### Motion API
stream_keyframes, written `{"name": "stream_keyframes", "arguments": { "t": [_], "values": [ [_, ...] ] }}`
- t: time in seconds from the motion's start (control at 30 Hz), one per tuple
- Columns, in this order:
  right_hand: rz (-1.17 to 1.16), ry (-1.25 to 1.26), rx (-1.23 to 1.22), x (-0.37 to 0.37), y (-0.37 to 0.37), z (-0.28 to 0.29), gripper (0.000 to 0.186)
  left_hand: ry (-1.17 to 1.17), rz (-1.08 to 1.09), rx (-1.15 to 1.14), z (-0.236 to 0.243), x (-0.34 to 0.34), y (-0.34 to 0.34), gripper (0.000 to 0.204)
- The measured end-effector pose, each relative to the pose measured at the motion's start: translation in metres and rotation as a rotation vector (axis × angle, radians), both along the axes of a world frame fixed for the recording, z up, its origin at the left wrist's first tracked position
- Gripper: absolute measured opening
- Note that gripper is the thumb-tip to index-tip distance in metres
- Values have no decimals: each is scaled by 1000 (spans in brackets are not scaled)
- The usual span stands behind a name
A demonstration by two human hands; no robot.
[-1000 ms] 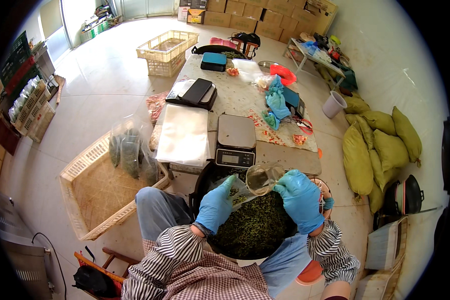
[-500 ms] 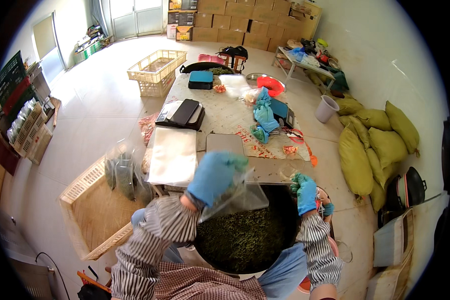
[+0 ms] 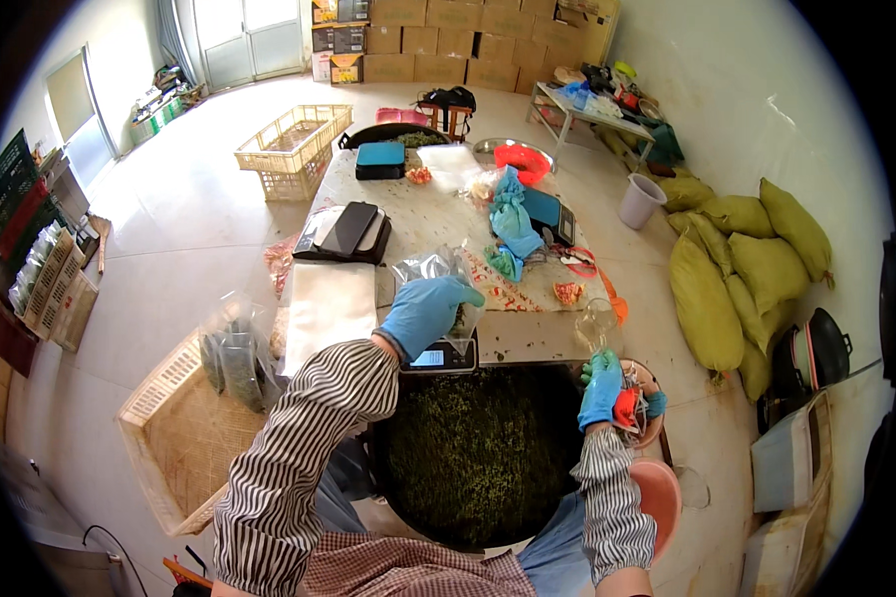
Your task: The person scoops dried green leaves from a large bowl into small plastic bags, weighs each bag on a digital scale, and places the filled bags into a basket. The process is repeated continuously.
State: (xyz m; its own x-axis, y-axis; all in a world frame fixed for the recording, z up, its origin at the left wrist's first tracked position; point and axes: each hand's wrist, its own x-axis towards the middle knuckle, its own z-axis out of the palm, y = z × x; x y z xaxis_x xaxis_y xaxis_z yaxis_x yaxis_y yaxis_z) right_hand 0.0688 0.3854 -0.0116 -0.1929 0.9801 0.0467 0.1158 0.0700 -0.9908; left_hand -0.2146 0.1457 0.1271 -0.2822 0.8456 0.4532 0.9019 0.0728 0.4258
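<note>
My left hand (image 3: 428, 310), in a blue glove, is closed on a clear plastic bag (image 3: 431, 267) at the near edge of the table. A little dark stuff shows in the bag beside my fingers. Under it is a digital scale (image 3: 448, 358) with a lit display, its plate mostly hidden. My right hand (image 3: 600, 390), also gloved, is curled at the table's right corner. From its fingertips a see-through plastic cup (image 3: 595, 323) sticks up, seemingly in its grip. Between my forearms a wide black pan (image 3: 478, 458) holds loose, dark green leaf-like bits.
White sheets (image 3: 331, 308) lie left of the scale. Filled bags (image 3: 237, 363) lean in a cream crate (image 3: 164, 438) on the left floor. A pink bowl (image 3: 655, 507) and a small tub (image 3: 649, 433) stand by my right arm. Green sacks (image 3: 707, 308) line the right wall.
My left hand has brought the bag from above the pan to the scale, and its display now shows. The clear cup has swung upright over my right hand. The view has shifted slightly.
</note>
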Motion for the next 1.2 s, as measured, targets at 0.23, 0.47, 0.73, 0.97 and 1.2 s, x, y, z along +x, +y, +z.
{"name": "stream_keyframes", "arguments": {
  "t": [0.23, 0.47, 0.73, 0.97, 1.2],
  "values": [
    [328, -583, -120, 79, -104, -11, 34, -322, 130, 171, -10, 74, -75, 29],
    [266, -722, -26, 91, -157, -47, 61, -796, 394, 121, -174, 140, -176, 29],
    [368, -676, 1, 4, -96, -72, 67, -711, 429, 91, -174, 151, -174, 29],
    [389, -695, 154, -6, -159, -50, 36, -496, 486, 177, -182, 155, -174, 30],
    [924, -794, 680, 2, -232, -18, 49, -395, 487, 144, -183, 155, -172, 29]
  ]
}}
